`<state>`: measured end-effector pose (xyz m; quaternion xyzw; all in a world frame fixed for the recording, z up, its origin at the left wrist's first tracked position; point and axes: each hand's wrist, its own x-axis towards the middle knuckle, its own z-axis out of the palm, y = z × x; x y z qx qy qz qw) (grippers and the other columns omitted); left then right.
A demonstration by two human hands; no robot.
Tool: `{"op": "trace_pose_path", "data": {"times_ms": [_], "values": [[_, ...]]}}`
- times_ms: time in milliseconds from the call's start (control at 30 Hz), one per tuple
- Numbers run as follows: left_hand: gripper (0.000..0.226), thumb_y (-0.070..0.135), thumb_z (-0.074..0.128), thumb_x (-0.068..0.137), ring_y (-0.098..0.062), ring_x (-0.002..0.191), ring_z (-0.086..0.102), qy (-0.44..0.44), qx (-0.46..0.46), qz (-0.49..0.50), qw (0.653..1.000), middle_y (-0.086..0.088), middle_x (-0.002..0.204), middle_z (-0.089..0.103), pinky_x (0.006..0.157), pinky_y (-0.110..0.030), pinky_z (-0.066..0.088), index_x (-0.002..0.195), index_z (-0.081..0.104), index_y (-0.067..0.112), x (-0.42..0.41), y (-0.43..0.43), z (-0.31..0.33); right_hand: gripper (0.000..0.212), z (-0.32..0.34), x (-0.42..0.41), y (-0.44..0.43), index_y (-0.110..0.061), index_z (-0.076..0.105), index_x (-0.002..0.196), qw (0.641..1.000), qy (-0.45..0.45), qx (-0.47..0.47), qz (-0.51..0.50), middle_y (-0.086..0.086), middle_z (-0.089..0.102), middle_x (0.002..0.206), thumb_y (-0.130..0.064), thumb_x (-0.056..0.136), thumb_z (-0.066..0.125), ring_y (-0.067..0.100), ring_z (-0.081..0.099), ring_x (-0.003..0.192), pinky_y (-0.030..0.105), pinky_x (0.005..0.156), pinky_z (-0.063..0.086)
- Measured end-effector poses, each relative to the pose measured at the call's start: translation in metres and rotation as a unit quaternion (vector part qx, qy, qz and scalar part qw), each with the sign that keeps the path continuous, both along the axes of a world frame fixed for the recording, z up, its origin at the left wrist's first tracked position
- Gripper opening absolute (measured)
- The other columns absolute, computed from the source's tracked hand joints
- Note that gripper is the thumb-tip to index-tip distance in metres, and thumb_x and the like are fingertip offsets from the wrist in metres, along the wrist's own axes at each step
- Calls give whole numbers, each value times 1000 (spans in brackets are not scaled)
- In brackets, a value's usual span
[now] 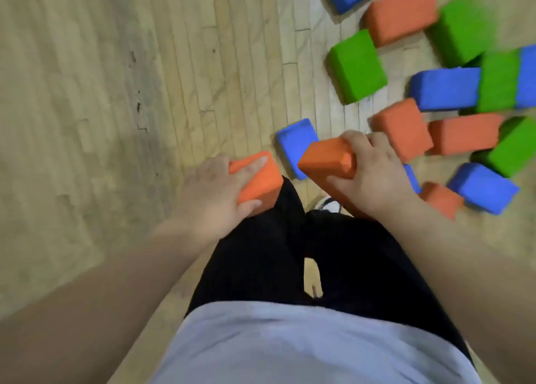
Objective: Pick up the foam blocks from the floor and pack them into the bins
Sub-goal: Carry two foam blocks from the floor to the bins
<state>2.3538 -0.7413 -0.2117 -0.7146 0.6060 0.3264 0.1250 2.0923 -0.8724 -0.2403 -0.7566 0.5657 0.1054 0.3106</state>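
Observation:
My left hand (216,190) grips an orange foam block (259,180) in front of my left leg, fingers over its top and thumb under its near side. My right hand (374,170) grips a second, longer orange foam block (326,157), held tilted above the floor. Just beyond both blocks a blue block (295,140) lies on the wooden floor. No bin is in view.
Several orange, green and blue foam blocks lie scattered on the floor at the right, such as a green block (358,67) and an orange block (401,13). Bare wooden floor (101,93) fills the left. My black trousers and a shoe (330,205) are below.

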Motion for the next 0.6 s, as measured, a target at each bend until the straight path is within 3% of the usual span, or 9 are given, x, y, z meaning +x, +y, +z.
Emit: {"op": "trace_pose_path", "data": {"times_ms": [200,367,467,600], "values": [[80,66,60,84,-29,111,54,-2,-71,-109,991,-7,123,48,91,-47,46,154,26,50,-59,13,54,77,77,-99,117,-32,49,139,994,-5,5,-105,3,49,128,-40,67,75,31,55,115,47,98,48],[80,68,60,84,-29,113,53,7,-123,-210,970,-6,125,48,93,-49,46,154,25,52,-159,71,82,75,112,-192,259,-37,52,139,980,-33,-27,-196,-2,45,132,-39,70,82,23,52,120,28,99,38],[83,65,69,79,-32,106,56,13,-151,-317,936,-10,121,53,85,-47,47,153,33,50,-244,124,94,74,135,-259,370,-44,48,142,957,-51,-19,-285,-6,39,141,-46,76,81,19,49,124,24,95,35],[85,65,72,77,-35,105,58,67,-169,-426,886,-11,122,55,83,-48,50,152,34,50,-374,194,114,78,177,-353,515,-50,43,144,896,-27,-58,-440,-9,38,140,-53,76,79,19,50,126,33,102,44]]}}
